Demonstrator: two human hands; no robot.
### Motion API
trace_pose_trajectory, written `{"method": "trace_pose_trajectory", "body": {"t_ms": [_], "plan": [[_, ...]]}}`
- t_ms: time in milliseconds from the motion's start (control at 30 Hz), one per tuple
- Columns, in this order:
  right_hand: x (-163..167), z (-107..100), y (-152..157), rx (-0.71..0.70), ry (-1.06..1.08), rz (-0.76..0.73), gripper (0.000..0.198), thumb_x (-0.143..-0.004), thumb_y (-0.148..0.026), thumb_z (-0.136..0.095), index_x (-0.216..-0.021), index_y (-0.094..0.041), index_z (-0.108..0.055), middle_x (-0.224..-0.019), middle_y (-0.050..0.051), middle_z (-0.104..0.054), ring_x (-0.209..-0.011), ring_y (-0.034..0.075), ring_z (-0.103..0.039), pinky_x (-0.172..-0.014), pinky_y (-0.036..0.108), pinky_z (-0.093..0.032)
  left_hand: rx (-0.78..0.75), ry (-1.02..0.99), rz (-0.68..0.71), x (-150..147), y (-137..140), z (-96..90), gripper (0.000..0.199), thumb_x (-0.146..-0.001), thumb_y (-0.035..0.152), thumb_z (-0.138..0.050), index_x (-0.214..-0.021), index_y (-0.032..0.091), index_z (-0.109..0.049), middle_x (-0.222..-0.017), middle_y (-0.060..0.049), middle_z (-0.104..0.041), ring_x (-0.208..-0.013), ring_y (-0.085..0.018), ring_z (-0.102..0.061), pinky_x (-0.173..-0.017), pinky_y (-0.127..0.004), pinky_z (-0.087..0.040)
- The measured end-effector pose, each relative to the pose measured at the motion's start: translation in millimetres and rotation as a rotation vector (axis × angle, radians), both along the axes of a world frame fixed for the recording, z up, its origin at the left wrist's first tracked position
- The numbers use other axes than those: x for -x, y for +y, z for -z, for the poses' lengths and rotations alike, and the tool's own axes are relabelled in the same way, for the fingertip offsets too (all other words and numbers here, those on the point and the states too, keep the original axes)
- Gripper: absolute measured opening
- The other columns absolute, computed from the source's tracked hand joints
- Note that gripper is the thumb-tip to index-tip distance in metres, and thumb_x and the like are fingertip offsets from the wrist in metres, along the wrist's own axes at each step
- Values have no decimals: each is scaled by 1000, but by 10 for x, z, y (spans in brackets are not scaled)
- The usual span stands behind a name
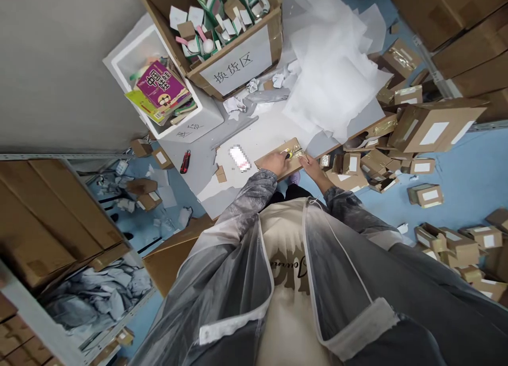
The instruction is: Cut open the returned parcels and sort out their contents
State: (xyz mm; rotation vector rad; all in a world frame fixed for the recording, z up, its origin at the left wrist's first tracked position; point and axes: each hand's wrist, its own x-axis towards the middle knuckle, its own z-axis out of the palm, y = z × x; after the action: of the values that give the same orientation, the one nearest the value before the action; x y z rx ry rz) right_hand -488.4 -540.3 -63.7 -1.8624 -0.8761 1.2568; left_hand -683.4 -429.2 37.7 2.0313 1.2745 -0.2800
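Yellow-and-black cutter point(291, 154) looks clamped in the fingers of the left hand point(277, 163), right over the flat cardboard box point(282, 148) at the table's point(196, 181) edge; its other end is pinched by the right hand point(312, 168). Kinda cramped: a red-and-black knife point(184, 162) is parked aside, the far side's blocked by a big carton point(244, 64) and white packing sheets point(329, 69), floor's littered with small boxes point(426, 195).

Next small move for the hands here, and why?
Probably draw the yellow cutter along the shiny tape, with the blade kept off the fingers. The left hand holds it over the box, close to the tape, and the right hand steadies the box's right end. Too small to tell whether the tape is already slit.
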Motion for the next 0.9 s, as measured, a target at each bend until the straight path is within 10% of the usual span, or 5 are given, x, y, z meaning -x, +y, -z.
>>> {"method": "trace_pose_trajectory", "body": {"t_ms": [333,500,667,900], "plan": [[129,123,28,57,-196,24,76,-114,-81,-48,-150,-23,-82,-156,23,-86,-154,43,-77,-140,61,-57,-42,408,52,1232,-476,-109,41,-125,32,-54,-156,21,-77,-137,-27,-85,-122,-42,-86,-105,-49,-58],[21,171,43,112,-294,-71,73,-117,-67,-44,-164,-21,-76,-167,24,-80,-162,41,-73,-145,64,-53,-62,449,-143,1940,-982,5,45,-128,52,-46,-149,25,-75,-137,-22,-86,-119,-39,-84,-94,-42,-54],[-206,42,263,-53,-515,-204,101,-110,-69,-63,-192,-11,-48,-196,29,-52,-186,46,-48,-156,68,-37,36,479,-379,2101,-1170,429,42,-131,45,-45,-155,23,-70,-148,-22,-81,-131,-37,-78,-97,-39,-53],[-473,-478,883,-221,-621,-726,82,-110,-73,-88,-169,-18,-73,-192,23,-60,-192,50,-27,-159,77,-12,5,347,-520,2132,-1032,756,55,-125,31,-54,-177,16,-62,-175,-30,-65,-160,-42,-56,-129,-53,-47]]}}
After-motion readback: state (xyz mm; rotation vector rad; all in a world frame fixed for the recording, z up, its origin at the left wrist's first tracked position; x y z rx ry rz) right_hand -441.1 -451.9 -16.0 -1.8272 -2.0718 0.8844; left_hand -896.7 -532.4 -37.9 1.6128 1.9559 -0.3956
